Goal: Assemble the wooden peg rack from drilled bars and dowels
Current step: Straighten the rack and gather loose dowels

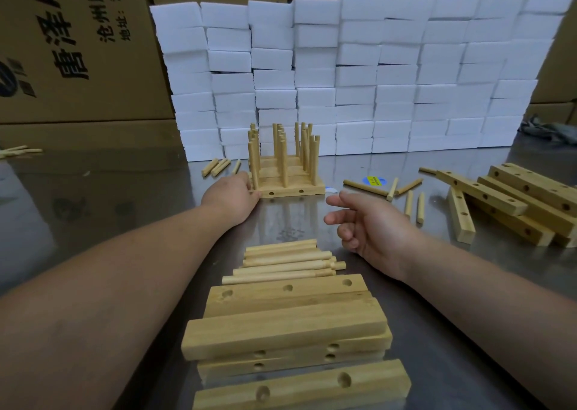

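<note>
A wooden peg rack (292,188) with several upright dowels stands mid-table before the white foam wall. My left hand (232,196) rests against its left front corner, fingertips touching the base. My right hand (365,225) hovers empty to the rack's right, fingers loosely curled, thumb pointing left. A row of loose dowels (287,263) lies close to me, and behind it, nearer the camera, a stack of drilled bars (287,331).
More drilled bars (512,203) are piled at the right. Loose dowels (406,194) lie scattered right of the rack, others (218,166) at its left. A wall of white foam blocks (359,75) and cardboard boxes (78,44) stands behind. A yellow sticker (374,180) lies on the steel table.
</note>
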Tool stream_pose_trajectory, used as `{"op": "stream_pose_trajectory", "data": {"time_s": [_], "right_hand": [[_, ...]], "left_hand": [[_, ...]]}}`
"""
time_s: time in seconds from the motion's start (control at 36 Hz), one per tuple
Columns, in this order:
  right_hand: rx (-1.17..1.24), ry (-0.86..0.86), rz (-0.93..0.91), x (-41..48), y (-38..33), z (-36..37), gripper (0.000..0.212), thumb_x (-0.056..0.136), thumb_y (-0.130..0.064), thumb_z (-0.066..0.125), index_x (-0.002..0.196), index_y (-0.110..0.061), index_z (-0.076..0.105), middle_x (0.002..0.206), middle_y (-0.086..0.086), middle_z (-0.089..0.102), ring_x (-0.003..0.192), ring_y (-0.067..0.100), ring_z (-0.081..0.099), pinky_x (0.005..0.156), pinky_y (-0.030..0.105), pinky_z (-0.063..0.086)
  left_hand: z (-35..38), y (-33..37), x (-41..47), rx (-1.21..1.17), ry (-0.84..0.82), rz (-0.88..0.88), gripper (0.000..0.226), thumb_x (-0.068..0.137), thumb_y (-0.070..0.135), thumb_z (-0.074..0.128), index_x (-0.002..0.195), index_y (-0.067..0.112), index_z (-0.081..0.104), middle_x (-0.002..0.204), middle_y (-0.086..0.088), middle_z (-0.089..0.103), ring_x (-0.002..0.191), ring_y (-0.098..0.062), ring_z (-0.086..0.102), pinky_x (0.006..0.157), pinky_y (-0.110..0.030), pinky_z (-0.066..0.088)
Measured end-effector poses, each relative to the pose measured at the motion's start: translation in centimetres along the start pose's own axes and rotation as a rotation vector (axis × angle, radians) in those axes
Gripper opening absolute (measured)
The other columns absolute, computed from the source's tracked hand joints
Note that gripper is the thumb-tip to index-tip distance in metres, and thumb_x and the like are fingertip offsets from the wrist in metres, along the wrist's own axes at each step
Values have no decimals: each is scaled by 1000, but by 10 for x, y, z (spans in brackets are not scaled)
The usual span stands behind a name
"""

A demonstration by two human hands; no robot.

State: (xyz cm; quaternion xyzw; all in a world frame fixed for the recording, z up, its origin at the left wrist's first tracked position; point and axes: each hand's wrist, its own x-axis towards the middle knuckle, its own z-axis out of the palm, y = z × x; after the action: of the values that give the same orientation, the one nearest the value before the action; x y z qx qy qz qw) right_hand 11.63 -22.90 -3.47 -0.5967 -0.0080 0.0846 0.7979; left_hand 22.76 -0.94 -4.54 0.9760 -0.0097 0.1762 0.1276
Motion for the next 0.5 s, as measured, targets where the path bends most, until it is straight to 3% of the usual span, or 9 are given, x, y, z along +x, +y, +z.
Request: {"op": "stream_pose_trajectory", "data": {"time_s": [0.5], "right_hand": [[-30, 2, -20, -1, 0, 1, 16, 94, -22, 47, 98, -11, 58, 57, 2, 62, 38, 8, 41, 36, 17, 30]], "left_hand": [[5, -2, 12, 26, 15, -11, 21, 91, 43, 48, 92, 23, 47, 78, 3, 48, 76, -17, 48, 53, -28, 30]]}}
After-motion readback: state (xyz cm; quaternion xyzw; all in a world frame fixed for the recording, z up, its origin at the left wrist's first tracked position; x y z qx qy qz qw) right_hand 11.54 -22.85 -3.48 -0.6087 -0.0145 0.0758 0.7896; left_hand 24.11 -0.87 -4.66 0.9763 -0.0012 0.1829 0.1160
